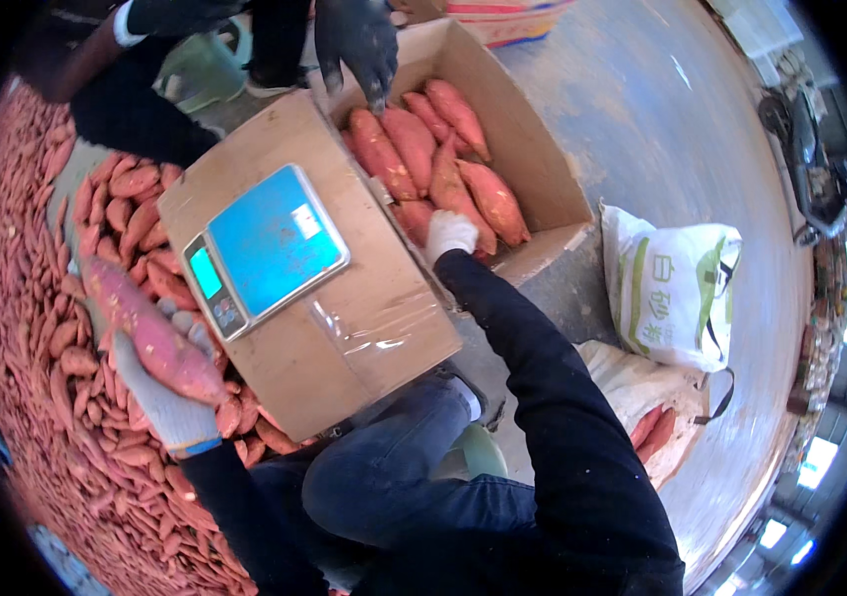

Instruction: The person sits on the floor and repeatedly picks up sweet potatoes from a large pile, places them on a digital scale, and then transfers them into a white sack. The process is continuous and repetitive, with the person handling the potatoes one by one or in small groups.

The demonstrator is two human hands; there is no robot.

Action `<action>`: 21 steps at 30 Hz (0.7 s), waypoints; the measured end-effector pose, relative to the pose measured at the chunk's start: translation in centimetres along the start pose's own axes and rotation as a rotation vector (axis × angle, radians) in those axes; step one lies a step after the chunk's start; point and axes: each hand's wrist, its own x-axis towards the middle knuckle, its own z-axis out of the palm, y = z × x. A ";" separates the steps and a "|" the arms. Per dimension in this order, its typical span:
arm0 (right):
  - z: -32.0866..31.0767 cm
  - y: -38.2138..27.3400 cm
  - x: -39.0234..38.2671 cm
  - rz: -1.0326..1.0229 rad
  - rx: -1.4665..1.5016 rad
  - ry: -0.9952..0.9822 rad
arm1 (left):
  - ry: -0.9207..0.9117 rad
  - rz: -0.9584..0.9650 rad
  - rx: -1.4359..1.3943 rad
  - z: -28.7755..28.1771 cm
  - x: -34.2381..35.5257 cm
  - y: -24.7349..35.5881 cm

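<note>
My gloved left hand (158, 392) grips a large sweet potato (155, 333) over the heap of sweet potatoes (56, 417), left of the digital scale (280, 238). My gloved right hand (451, 234) is among the packed sweet potatoes (493, 202) in the open cardboard box (535, 124); whether its fingers are closed on one, I can't tell

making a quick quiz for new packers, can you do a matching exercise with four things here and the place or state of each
Column one
1. digital scale
2. left hand
3. right hand
4. white-and-green bag

Column two
A. reaching inside the open box
B. to the right of the open box
C. lying on brown cardboard
D. holding a large sweet potato

Right pairs: 1-C, 2-D, 3-A, 4-B
</note>
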 end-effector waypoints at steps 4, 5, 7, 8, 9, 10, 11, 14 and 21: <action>-2.7 0.2 -0.3 -0.089 0.118 -0.088 | 0.029 0.103 -0.057 -4.9 1.8 -1.8; -6.9 -0.4 -2.6 -0.100 0.319 -0.063 | 0.026 0.086 -0.111 -5.7 1.7 -1.4; -9.1 1.4 -3.9 -0.150 0.455 0.377 | -0.059 -0.046 -0.321 -1.5 0.4 -0.6; -11.9 -0.3 -6.7 -0.256 0.606 0.376 | -0.041 -0.044 -0.361 -0.8 -0.6 -0.5; -16.1 -2.9 -11.2 -0.335 0.783 0.331 | -0.001 -0.025 -0.328 0.6 -1.7 -0.5; -18.6 -4.3 -14.2 -0.385 0.988 0.236 | 0.003 -0.031 -0.310 2.2 -2.1 -0.9; -19.9 -5.3 -15.9 -0.525 1.093 0.159 | -0.048 -0.025 -0.277 3.2 -2.2 -1.4; -21.6 -11.5 -22.0 -0.714 1.083 0.078 | -0.036 0.007 0.012 4.0 -3.1 -2.4; -22.8 -16.6 -23.6 -0.643 0.769 0.192 | -0.165 -0.008 -0.454 4.6 -2.6 -4.6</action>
